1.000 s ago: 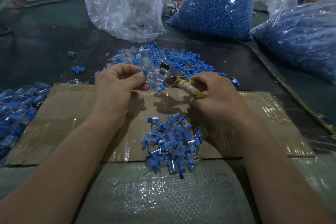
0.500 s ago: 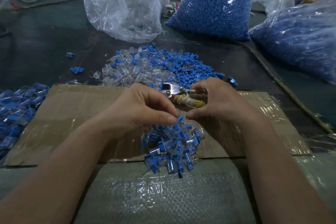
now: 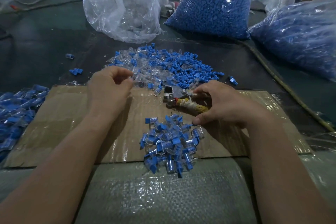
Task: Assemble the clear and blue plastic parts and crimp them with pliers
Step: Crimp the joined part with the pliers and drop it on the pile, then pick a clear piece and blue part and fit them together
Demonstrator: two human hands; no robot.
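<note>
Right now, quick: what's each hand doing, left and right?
Left hand: fingers curled at the loose parts pile; holding anything, cannot tell.
Right hand: gripping the pliers by the wrapped handle.

Left hand [image 3: 109, 89] back at loose parts [image 3: 163, 65], off finished pile [image 3: 169, 143].

Loose clear and blue parts [image 3: 163, 67] heaped, assembled pile [image 3: 169, 143] nearer, cloth-wrapped pliers [image 3: 181, 98] between

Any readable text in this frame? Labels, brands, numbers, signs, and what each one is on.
None readable.
No print shows on the pliers, the cardboard, the clear bag or the upright bag of blue parts.
The moulded parts are too small to show any marks.
</note>
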